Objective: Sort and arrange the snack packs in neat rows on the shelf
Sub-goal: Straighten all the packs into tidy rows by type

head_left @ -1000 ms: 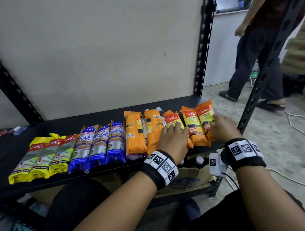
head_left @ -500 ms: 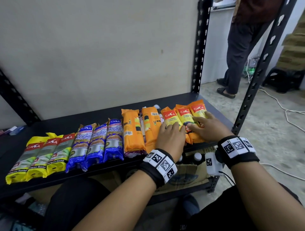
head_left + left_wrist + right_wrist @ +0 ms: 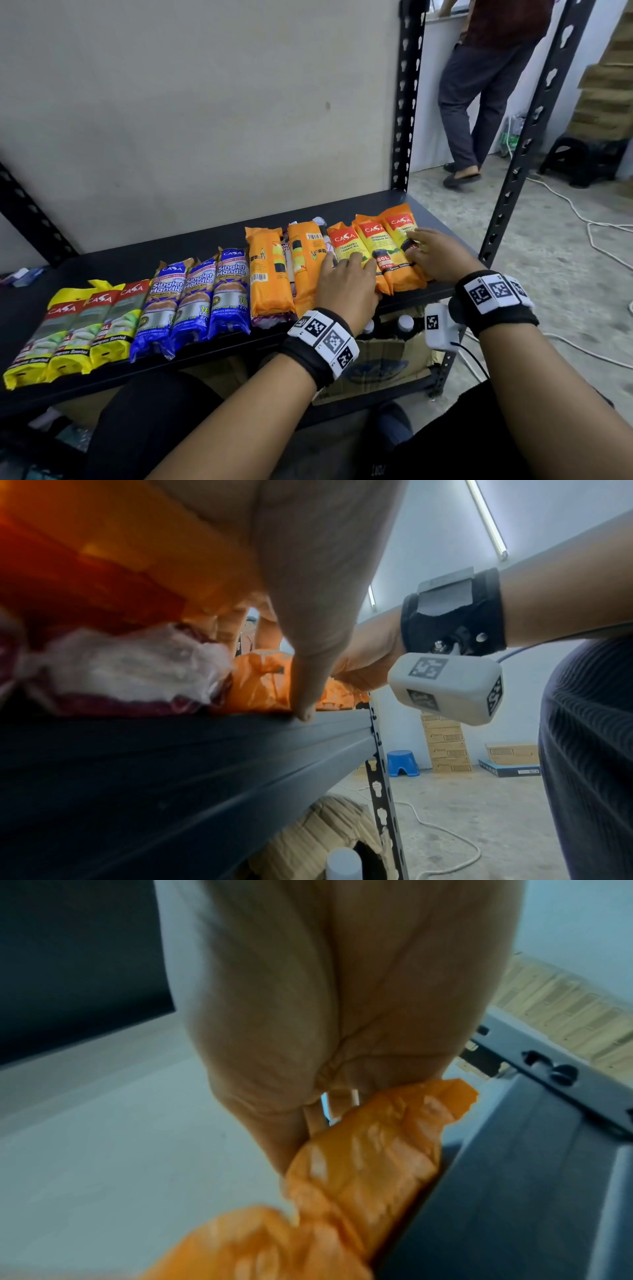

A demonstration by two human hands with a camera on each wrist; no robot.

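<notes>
Both hands lie flat with fingers relaxed, grasping nothing, the left hand (image 3: pixel 346 286) and right hand (image 3: pixel 436 255) pressing the orange packs (image 3: pixel 373 246) at the shelf's (image 3: pixel 205 246) right end.

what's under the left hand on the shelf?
The left hand lies flat over the near ends of an orange pack and the leftmost red-label pack. The covered near ends of both packs cannot be seen.

Left hand (image 3: pixel 346 286) palm down, fingers flat; right hand (image 3: pixel 436 255) likewise, fingers spread.
</notes>
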